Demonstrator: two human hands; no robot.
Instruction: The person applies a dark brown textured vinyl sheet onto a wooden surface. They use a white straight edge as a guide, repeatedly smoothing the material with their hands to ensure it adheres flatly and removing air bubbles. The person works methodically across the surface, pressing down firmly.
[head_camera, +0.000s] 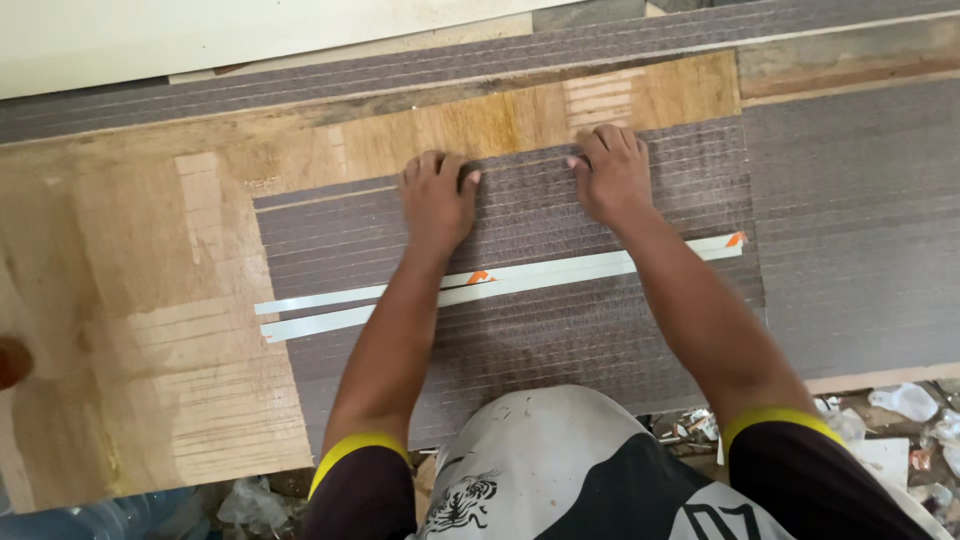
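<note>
Grey-brown striped laminate sheet (520, 330) is laid flat on the brown plywood board (150, 300), with its far edge under both hands. The left hand (437, 197) is pressed palm-down on the sheet, fingers close together and curled at the far edge. The right hand (612, 172) is pressed down likewise, further right. Two white edge strips with orange tips (500, 285) are laid across the sheet, beneath both forearms. One wider grey striped panel (860, 220) is seen to the right. Crumpled scraps (905, 400) are scattered at near right.
</note>
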